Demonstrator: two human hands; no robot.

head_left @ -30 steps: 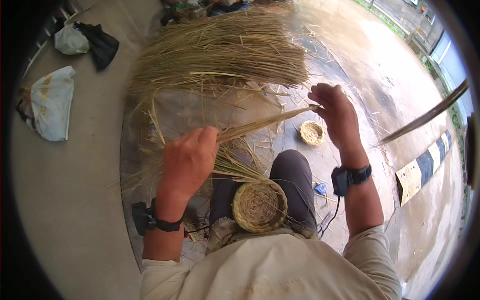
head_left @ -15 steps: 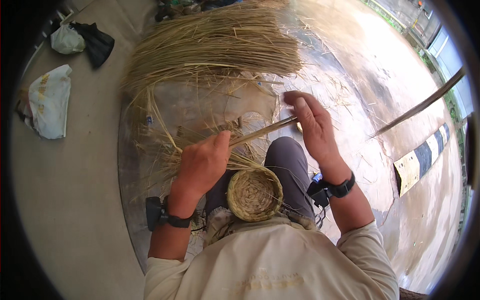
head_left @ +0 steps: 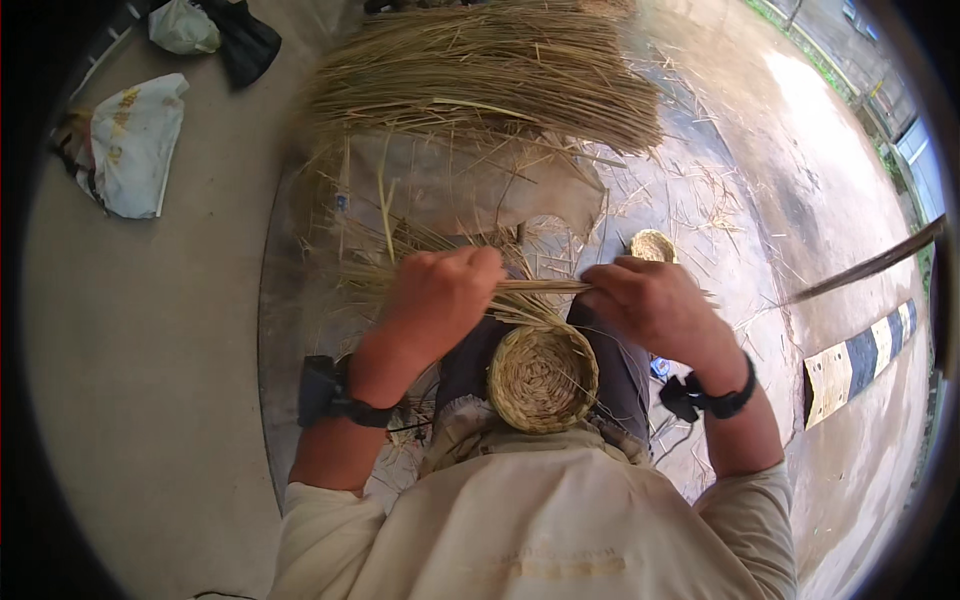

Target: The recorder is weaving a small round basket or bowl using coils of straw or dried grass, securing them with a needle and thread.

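Note:
My left hand (head_left: 440, 300) is closed on a bundle of straw strands (head_left: 540, 286) stretched horizontally above my lap. My right hand (head_left: 645, 305) grips the bundle's other end with bent fingers. A round coiled straw basket (head_left: 542, 380) rests on my lap between my knees, loose straw fanning from its far rim toward my left hand. A smaller straw basket (head_left: 652, 246) lies on the ground just beyond my right hand, partly hidden by it. A small blue object (head_left: 660, 368) is beside my right wrist.
A large straw pile (head_left: 480, 75) lies ahead on a translucent sheet (head_left: 480, 185). A white sack (head_left: 135, 145) and black bag (head_left: 240, 45) are at the left. A striped ramp strip (head_left: 860, 365) and dark pole (head_left: 850, 275) are at the right.
My right hand has come down toward my lap and its fingers have bent round the straw. The bundle is now lower and nearly level. The view has shifted.

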